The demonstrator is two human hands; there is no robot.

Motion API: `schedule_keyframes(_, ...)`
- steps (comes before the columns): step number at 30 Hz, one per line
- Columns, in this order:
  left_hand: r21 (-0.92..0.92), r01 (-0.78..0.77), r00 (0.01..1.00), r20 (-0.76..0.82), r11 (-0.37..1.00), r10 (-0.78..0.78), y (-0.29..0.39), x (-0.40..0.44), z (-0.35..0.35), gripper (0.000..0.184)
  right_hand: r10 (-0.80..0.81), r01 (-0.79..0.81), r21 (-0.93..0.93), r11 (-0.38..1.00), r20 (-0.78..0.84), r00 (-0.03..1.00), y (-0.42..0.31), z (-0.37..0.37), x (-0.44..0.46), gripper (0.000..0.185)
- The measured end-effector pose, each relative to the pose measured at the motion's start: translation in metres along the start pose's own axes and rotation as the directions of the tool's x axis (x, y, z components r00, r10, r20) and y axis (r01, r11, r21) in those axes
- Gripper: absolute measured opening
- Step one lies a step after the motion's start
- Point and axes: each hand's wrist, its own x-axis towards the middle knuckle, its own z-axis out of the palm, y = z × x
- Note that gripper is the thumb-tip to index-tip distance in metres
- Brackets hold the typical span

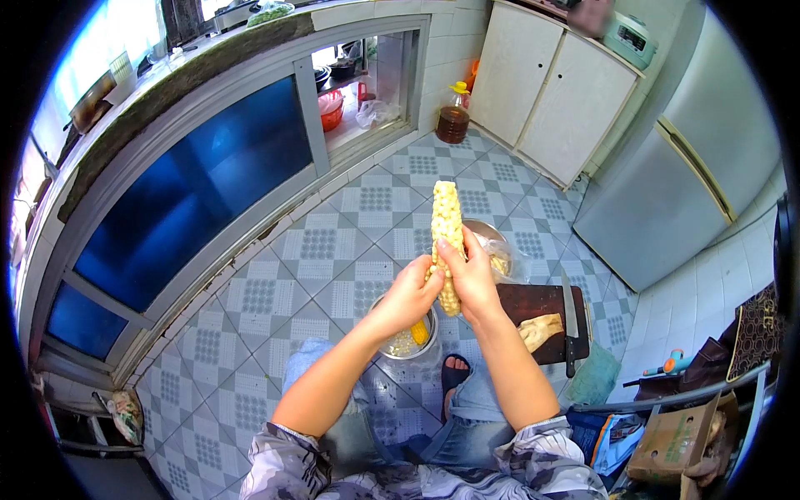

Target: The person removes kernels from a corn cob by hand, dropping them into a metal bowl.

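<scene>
A pale yellow corn cob stands nearly upright in front of me, held in both hands. My right hand wraps round its middle from the right, the thumb lying along the kernels. From the left, my left hand is closed against the lower half, its fingertips partly hidden. Below my left hand a metal pot stands on the floor, with a deeper yellow corn piece and loose kernels inside. Behind my right hand is a metal bowl with a clear plastic bag.
On the floor at right lies a dark cutting board with a knife and a pale, flat, wrinkled piece. A bottle of dark liquid stands by the white cabinet. The fridge is at right, a crowded rack at lower right.
</scene>
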Motion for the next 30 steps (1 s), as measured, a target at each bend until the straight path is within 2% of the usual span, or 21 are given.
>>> schedule_keyframes(4,-0.05,-0.029,0.999,-0.03,0.998,0.027,0.0,0.0,-0.001,0.02,-0.007,0.007,0.072,0.997,0.002,1.0,-0.003,0.002,-0.001,0.048)
schedule_keyframes(7,-0.159,0.053,0.999,0.015,0.986,-0.051,0.006,0.001,-0.006,0.021,0.011,-0.01,0.104,0.995,-0.005,1.0,-0.004,0.001,-0.001,0.044)
schedule_keyframes(9,-0.448,0.274,0.961,0.16,0.851,-0.225,0.013,0.001,-0.009,0.02,0.016,-0.015,0.104,0.994,-0.011,1.0,-0.006,0.001,-0.001,0.042)
schedule_keyframes(13,-0.461,0.316,0.948,0.19,0.829,-0.255,0.017,0.002,-0.007,0.019,0.056,-0.053,0.124,0.991,-0.021,0.998,-0.006,0.0,-0.001,0.041)
schedule_keyframes(15,-0.481,0.295,0.953,0.086,0.825,-0.29,0.012,0.002,0.0,0.018,0.06,-0.055,0.138,0.989,-0.036,0.998,-0.005,0.0,-0.001,0.04)
schedule_keyframes(16,-0.481,0.295,0.953,0.087,0.826,-0.29,0.012,0.003,0.0,0.018,0.043,-0.04,0.166,0.985,-0.017,0.999,-0.005,0.0,-0.001,0.041)
schedule_keyframes(18,-0.594,0.257,0.956,0.038,0.763,-0.292,0.012,0.005,0.0,0.017,0.025,-0.024,0.195,0.981,-0.002,1.0,-0.006,0.0,-0.001,0.043)
schedule_keyframes(23,-0.537,0.26,0.946,-0.024,0.803,-0.323,0.015,0.006,0.001,0.013,-0.026,0.033,0.098,0.995,-0.069,0.997,-0.003,0.002,0.0,0.048)
schedule_keyframes(25,-0.521,0.257,0.946,-0.037,0.814,-0.323,0.015,0.007,0.0,0.013,-0.028,0.035,0.122,0.992,-0.054,0.998,-0.006,0.004,-0.002,0.047)
schedule_keyframes(28,-0.57,0.291,0.931,-0.017,0.768,-0.365,0.016,0.008,-0.006,0.013,-0.018,0.025,0.167,0.986,-0.041,0.999,-0.009,0.004,-0.002,0.048)
schedule_keyframes(30,-0.752,0.337,0.91,0.105,0.567,-0.402,0.015,0.009,-0.009,0.015,-0.003,0.011,0.187,0.982,-0.04,0.999,-0.009,0.004,-0.001,0.048)
